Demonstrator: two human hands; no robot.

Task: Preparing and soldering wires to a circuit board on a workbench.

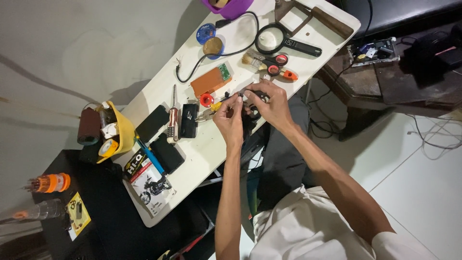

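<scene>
Nearest the camera, two bare forearms reach up from a light-coloured shirt toward the edge of a white table [211, 144]. The left hand [229, 120] and the right hand [271, 103] meet just over that edge, fingers curled in and pressed together around a small dark part [250, 96]. The part is black, mostly covered by the fingers, and too small to tell its shape; both hands pinch it between thumb and fingertips, the left from the near side, the right from above.

Just beside the left hand lie yellow-handled pliers [208, 111] and a small red ring [206, 99]. To the left of these, a black rectangular block [189, 120], a screwdriver [173, 118] with a wooden handle, and two flat black slabs [159, 137] lie on the table. A blue pen [149, 155] and a printed card pack [147, 180] lie at the table's left end, next to a yellow holder [120, 135] stuffed with tape rolls.

Beyond the hands lie an orange rectangular board [210, 81], red-handled scissors [275, 64], a small brush [250, 58], and a black magnifying glass [279, 39]. A black cable [216, 57] loops past a blue round tin [206, 32]. Farthest off, a purple bowl [228, 7] sits at the table's far edge.
</scene>
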